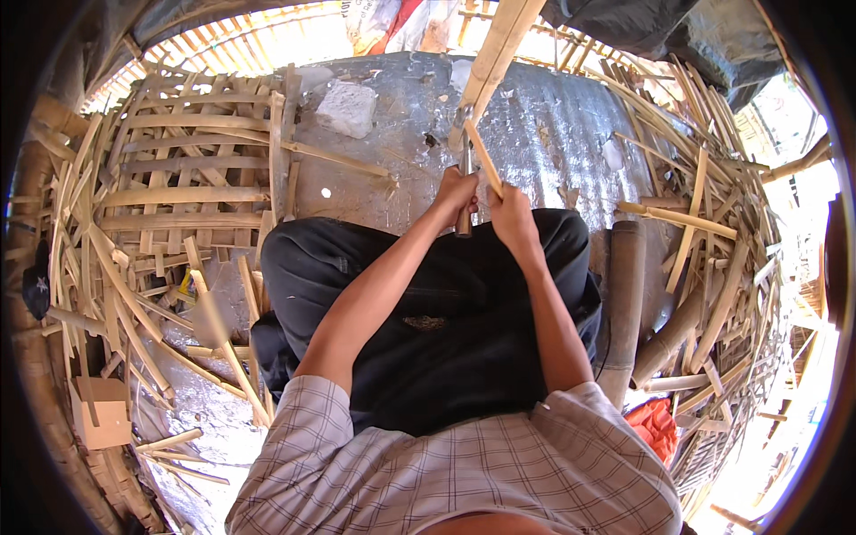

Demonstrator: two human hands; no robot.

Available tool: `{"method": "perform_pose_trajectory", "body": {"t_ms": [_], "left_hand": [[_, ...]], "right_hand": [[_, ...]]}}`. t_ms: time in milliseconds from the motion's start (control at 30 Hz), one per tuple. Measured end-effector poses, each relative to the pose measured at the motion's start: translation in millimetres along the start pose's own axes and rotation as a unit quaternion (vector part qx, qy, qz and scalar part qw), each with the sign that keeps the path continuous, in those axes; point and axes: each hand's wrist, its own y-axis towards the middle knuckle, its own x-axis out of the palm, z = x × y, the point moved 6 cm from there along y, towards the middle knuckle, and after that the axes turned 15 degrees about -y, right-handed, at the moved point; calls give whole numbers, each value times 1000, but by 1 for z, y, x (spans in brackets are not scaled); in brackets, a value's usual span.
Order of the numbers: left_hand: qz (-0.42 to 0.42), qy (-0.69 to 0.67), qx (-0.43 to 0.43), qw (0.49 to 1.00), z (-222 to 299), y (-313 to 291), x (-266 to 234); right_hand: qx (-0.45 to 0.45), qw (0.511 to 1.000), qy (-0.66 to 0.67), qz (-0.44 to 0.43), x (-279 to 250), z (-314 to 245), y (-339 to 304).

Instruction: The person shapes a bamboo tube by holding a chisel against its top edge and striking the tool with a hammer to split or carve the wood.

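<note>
Bamboo strip (483,158) sits in right hand (513,214), fingers closed round its lower end, strip angled toward 11 o'clock. Left hand (456,192) is wrapped tight on a metal-shafted tool (466,159), brown butt at 6, shiny head at 12; exact type unclear. Strip tip is beside the head; can't tell if touching. From the hands: bamboo post (501,53) at 12, pale block (347,110) at 10, bamboo lattice (192,194) at 9, bamboo tube (621,299) at 4.

Left hand (457,192) around a metal-shafted tool (464,225), right hand (513,214) around a bamboo strip (483,156)
</note>
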Motion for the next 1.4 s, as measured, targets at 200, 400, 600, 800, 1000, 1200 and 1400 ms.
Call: {"method": "perform_pose_trajectory", "body": {"t_ms": [200,400,600,800,1000,1200,1400], "left_hand": [[-21,-31,-34,999,2,4,5],[-38,-88,-52,994,7,19,7],[-18,-44,-49,998,17,17,8],[-32,-120,-72,990,4,25,-2],[-40,-59,-53,996,7,28,7],[-24,-85,-64,994,8,35,1],[-14,-94,-62,993,5,31,4]], "right_hand": [[-26,987,108,114,-101,-60,0],[4,973,162,165,-60,-31,10],[-12,999,9,40,-11,6,17],[-19,985,105,132,-137,-70,23],[-6,996,63,69,-22,14,29],[33,998,11,51,-42,19,37],[22,975,141,171,-120,-37,30]]}}
